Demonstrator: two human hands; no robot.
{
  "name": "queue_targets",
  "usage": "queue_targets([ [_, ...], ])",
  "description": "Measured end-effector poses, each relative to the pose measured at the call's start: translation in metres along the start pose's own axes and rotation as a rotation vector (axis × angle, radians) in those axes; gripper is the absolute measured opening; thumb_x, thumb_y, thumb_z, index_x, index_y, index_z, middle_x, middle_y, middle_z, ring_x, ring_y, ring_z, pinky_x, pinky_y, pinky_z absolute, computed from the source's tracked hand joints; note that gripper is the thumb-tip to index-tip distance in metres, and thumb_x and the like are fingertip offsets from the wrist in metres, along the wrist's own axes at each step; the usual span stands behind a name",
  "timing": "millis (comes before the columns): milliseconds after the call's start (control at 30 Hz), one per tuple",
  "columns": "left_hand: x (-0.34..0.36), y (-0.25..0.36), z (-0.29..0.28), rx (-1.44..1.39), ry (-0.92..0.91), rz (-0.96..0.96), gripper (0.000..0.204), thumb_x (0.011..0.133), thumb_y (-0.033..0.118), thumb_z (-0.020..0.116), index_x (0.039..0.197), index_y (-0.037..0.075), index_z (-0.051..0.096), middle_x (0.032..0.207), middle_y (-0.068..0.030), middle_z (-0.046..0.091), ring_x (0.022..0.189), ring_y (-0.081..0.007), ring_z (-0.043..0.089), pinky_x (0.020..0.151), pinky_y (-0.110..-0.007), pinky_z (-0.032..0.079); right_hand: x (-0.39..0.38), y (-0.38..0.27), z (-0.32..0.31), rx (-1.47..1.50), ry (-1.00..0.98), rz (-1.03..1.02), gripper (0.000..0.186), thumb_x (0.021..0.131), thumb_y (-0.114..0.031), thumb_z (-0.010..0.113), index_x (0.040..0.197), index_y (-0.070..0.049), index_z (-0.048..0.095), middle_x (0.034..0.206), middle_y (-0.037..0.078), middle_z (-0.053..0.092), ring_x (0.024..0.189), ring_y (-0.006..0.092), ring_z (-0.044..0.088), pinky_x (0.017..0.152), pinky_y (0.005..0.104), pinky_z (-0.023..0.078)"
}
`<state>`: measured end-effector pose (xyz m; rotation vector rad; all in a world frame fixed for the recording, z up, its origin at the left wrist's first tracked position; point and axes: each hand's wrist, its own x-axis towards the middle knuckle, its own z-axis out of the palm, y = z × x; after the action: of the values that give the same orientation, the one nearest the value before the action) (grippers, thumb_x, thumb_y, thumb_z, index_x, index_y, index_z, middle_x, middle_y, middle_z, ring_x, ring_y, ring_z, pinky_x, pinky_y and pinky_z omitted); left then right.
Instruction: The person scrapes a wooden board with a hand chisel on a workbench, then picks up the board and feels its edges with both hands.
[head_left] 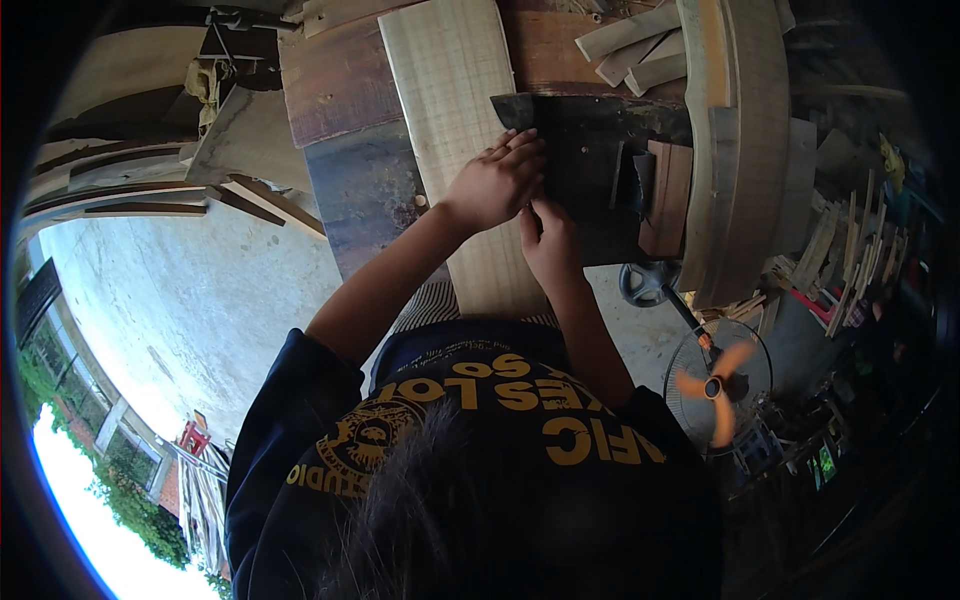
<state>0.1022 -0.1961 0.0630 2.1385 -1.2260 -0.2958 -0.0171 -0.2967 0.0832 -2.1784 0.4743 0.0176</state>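
A long pale wooden board (458, 75) runs from the far edge of the workbench (350, 190) toward my body. My left hand (497, 182) lies over its right edge, fingers close together and pressed on a dark flat piece (514, 111) with a slanted end. I cannot make out whether that piece is a blade or a pad. Just below and to the right, my right hand (553, 243) meets the left one, its thumb raised and its fingers curled. What the right fingers hold is hidden.
Long curved planks (750, 150) stand along the bench's right side, near a reddish wood block (666, 200). Offcuts (630, 45) lie at the far right. A standing fan (715, 388) with orange blades is on the floor at right. More boards (250, 140) lean at left.
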Motion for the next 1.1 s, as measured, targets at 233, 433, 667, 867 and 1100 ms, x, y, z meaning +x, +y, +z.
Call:
queue_targets([
  [233,0.033,-0.031,-0.012,0.025,0.021,-0.038,0.024,0.085,0.017,0.057,0.102,0.002,0.063,0.122,-0.0143,0.057,0.125,-0.0289,0.047,0.107,-0.040,0.036,0.045,-0.003,0.007,0.022,0.029,-0.075,0.024,0.087,-0.010,0.057,0.107,0.002,0.059,0.087,0.025,0.061,0.083,0.0418,0.060,0.070,0.0444,0.049],
  [433,0.016,-0.015,-0.005,0.039,0.034,0.024,0.022,0.085,0.016,0.056,0.100,0.002,0.063,0.121,-0.0150,0.058,0.123,-0.0293,0.048,0.107,-0.040,0.036,0.019,-0.007,0.000,0.023,-0.008,0.006,0.024,0.087,-0.009,0.057,0.107,0.003,0.060,0.090,0.026,0.062,0.086,0.0417,0.061,0.071,0.0430,0.049],
  [667,0.029,-0.028,-0.012,0.119,0.044,0.029,0.027,0.086,0.017,0.056,0.109,0.002,0.061,0.124,-0.0146,0.056,0.126,-0.0280,0.045,0.108,-0.040,0.035,0.045,-0.007,0.009,0.046,0.056,-0.091,0.025,0.086,-0.009,0.056,0.109,0.002,0.060,0.085,0.026,0.061,0.081,0.0428,0.060,0.070,0.0465,0.050],
  [867,0.046,-0.045,-0.020,0.113,0.044,0.044,0.024,0.088,0.016,0.054,0.107,0.003,0.061,0.125,-0.0138,0.055,0.127,-0.0282,0.045,0.108,-0.041,0.035,0.069,-0.009,0.011,0.016,0.069,-0.093,0.017,0.086,-0.009,0.056,0.098,0.002,0.060,0.083,0.027,0.061,0.081,0.0436,0.060,0.070,0.0482,0.050],
  [1100,0.030,-0.028,-0.011,0.065,0.054,0.013,0.021,0.086,0.014,0.056,0.103,0.003,0.061,0.126,-0.0152,0.055,0.127,-0.0286,0.044,0.109,-0.042,0.034,0.046,-0.002,0.013,0.055,0.049,-0.068,0.027,0.086,-0.010,0.055,0.110,0.003,0.058,0.085,0.028,0.061,0.081,0.0432,0.060,0.070,0.0480,0.050],
])
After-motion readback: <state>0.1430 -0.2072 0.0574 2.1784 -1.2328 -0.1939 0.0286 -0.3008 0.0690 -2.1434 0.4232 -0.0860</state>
